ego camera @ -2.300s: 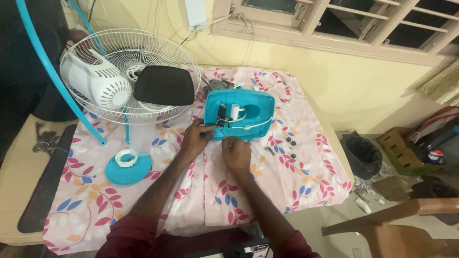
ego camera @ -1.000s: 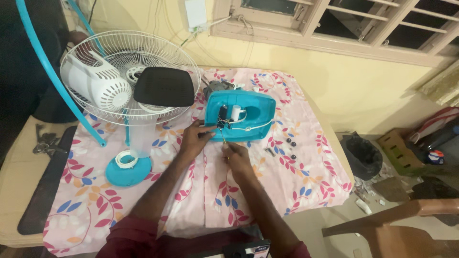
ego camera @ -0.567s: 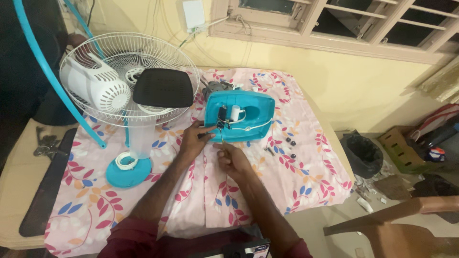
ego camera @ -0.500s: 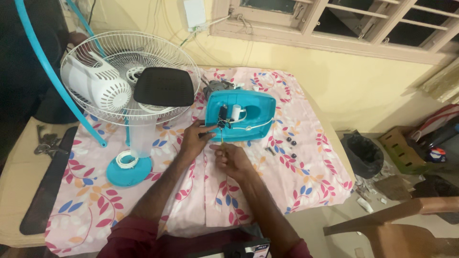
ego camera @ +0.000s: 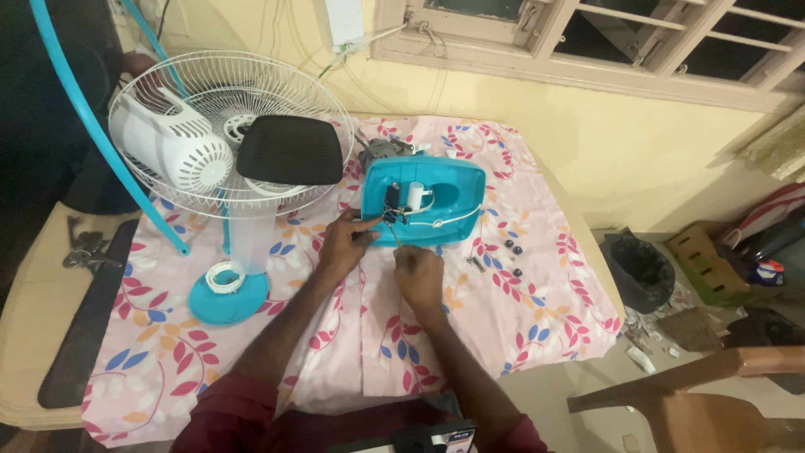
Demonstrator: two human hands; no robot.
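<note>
A turquoise plastic housing [ego camera: 453, 201] lies open side up on the floral cloth [ego camera: 520, 319], with a white cylinder, a dark part and a white wire inside. My left hand [ego camera: 345, 243] rests at its near-left edge, fingers pinched on the small dark part at the rim. My right hand [ego camera: 418, 273] sits just below the housing, closed around a thin tool whose tip points up toward the same spot.
A white wire fan guard [ego camera: 251, 101] with a white motor cover [ego camera: 172, 151] and a black pad [ego camera: 289, 149] stands at the left. A blue round base [ego camera: 226, 295] lies nearby. Small dark screws [ego camera: 513, 248] dot the cloth. A black bin [ego camera: 639, 267] stands on the floor at the right.
My right hand has slid a little left and down along the housing's near edge. My left hand stays at the housing's near-left rim.
</note>
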